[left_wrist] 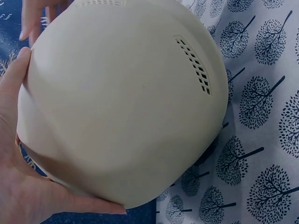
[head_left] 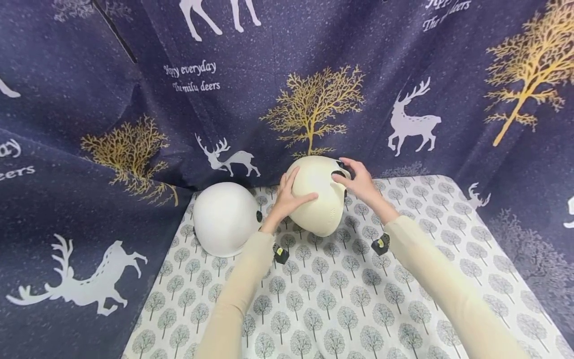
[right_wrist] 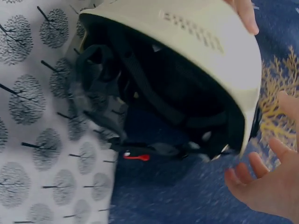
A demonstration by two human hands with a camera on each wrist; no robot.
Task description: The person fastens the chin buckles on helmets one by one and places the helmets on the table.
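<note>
A cream helmet (head_left: 323, 212) is tilted up over the table, its opening turned toward the right. My left hand (head_left: 286, 200) holds its left side, thumb and fingers spread around the smooth shell; the left wrist view shows vent slots (left_wrist: 194, 65) in that shell. At the right edge of the helmet is my right hand (head_left: 362, 185), its fingers loosely bent and, in the right wrist view, apart from the rim with nothing in them. Inside are a dark lining (right_wrist: 159, 79) and black straps (right_wrist: 100, 121), with a red tab (right_wrist: 137, 157) on the hanging strap.
Left of the cream helmet, a white helmet (head_left: 224, 219) sits dome up on the table (head_left: 341, 309), which has a tree-print cloth. A dark blue curtain (head_left: 278, 114) with deer and trees hangs behind and along both sides.
</note>
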